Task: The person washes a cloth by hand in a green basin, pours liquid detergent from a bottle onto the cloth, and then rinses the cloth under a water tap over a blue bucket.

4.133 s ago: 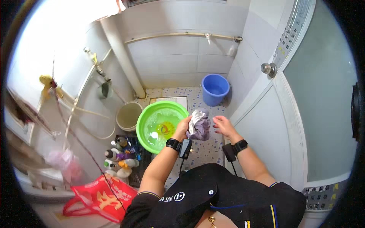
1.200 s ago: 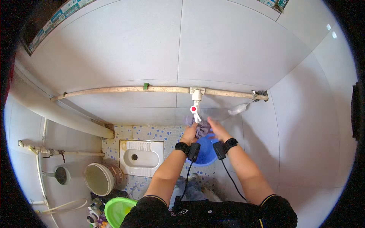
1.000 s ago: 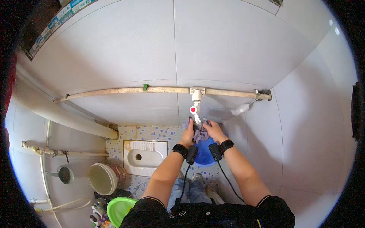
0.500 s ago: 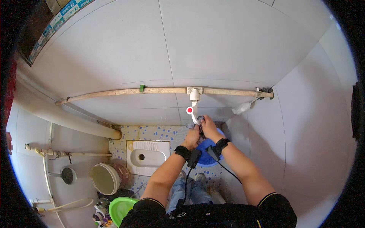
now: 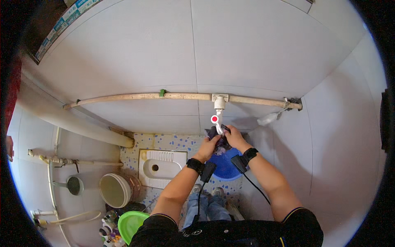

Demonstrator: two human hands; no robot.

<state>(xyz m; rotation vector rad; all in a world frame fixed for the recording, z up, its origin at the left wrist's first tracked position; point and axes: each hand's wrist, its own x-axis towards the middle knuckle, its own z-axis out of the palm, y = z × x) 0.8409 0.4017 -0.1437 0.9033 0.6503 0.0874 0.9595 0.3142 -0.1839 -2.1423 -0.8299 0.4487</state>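
Observation:
Both my hands are up at a white tap (image 5: 219, 119) with a red dot on its handle. Between them, just below the spout, is a bunched dark purple-grey cloth (image 5: 222, 145). My left hand (image 5: 207, 147) grips the cloth's left part, its fingers closed. My right hand (image 5: 235, 137) pinches the upper right edge of it, close to the spout. Part of the cloth hangs down over a blue basin (image 5: 227, 166) on the floor under the tap. How far the fingers wrap the cloth is partly hidden.
A white squat toilet (image 5: 162, 168) is set in the speckled floor to the left. Beyond it stand a pale bucket (image 5: 116, 190) and a green basin (image 5: 132, 225). A pipe (image 5: 181, 96) runs along the wall behind the tap; a dipper (image 5: 74, 185) hangs at far left.
My hands have drawn slightly apart, spreading the cloth so more of it shows beneath the tap. The whole view has shifted a little, moving the tap rightward in the picture.

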